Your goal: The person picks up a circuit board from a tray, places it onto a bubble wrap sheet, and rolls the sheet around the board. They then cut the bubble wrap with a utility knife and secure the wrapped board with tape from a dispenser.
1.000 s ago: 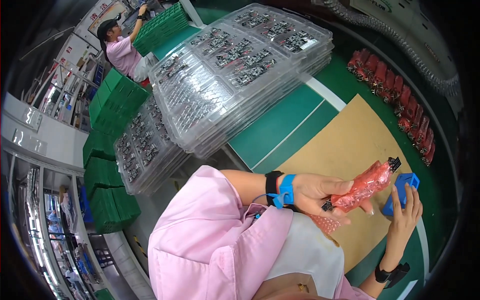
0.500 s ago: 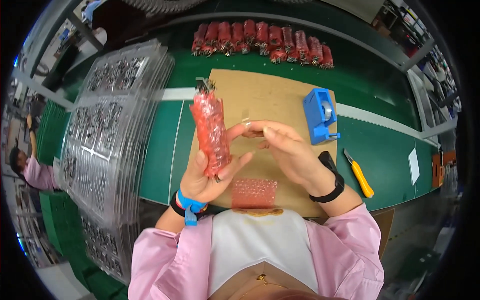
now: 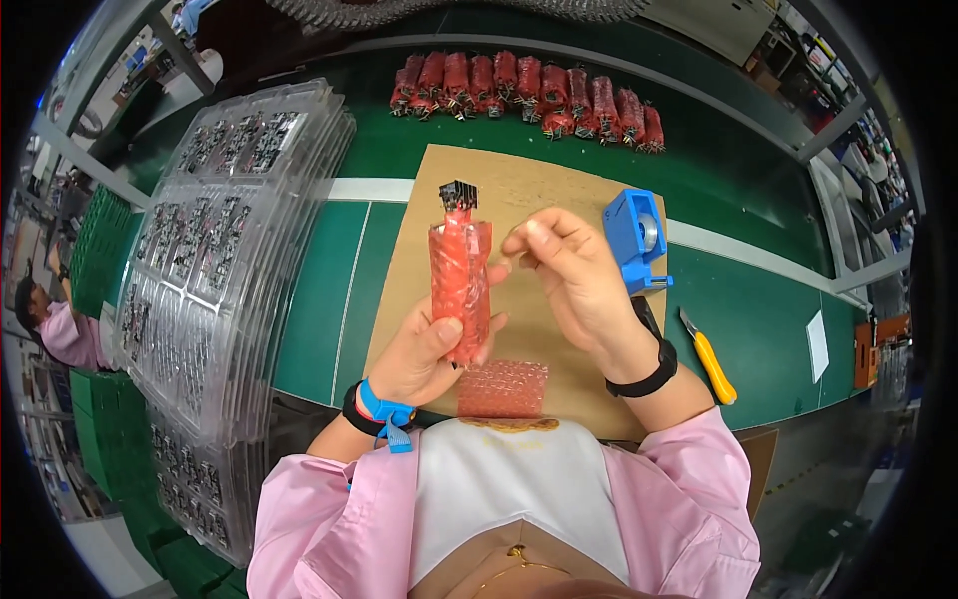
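My left hand is wrapped round the lower part of a red bubble-wrap roll, held nearly upright above the cardboard sheet. Black parts with thin metal pins stick out of the roll's top end. Just right of the roll is my right hand, thumb and forefinger pressed together; whatever is between them is too small to make out. Close to my body, a flat piece of red bubble wrap lies on the cardboard.
A blue tape dispenser stands at the cardboard's right edge, with a yellow-handled utility knife nearer me. Several wrapped red bundles line the far side. Stacked clear plastic trays of small parts rise at left. Another person works far left.
The roll in my left hand has moved right and turned, its top parts now facing me more plainly. My right hand's fingers have closed into a pinch, slightly higher.
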A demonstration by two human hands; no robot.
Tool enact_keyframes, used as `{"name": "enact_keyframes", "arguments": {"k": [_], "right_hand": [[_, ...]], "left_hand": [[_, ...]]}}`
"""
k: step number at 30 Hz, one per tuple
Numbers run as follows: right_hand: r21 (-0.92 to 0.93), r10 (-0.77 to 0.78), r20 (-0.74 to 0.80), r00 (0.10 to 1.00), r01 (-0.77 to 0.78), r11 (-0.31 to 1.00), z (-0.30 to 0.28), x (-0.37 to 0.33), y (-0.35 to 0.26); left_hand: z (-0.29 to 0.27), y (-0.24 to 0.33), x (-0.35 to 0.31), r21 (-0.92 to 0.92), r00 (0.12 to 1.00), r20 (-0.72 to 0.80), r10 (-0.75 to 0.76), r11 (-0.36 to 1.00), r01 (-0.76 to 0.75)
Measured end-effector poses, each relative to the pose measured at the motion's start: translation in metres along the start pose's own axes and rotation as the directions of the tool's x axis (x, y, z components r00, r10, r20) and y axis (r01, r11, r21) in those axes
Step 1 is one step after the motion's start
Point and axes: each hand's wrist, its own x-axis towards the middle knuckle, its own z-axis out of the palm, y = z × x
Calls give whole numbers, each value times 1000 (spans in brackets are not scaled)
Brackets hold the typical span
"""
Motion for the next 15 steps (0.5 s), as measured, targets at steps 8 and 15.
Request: {"name": "enact_keyframes", "arguments": {"k": [8, 15], "right_hand": [[-561, 165, 219, 962, -14, 828, 35, -25, -38], [-718, 232, 307, 923, 64, 693, 54, -13, -26]], "left_hand": [[-17, 11, -13, 100, 990, -143, 12, 995, 2], [-21, 7, -17, 378, 985, -82, 149, 919, -107]]}}
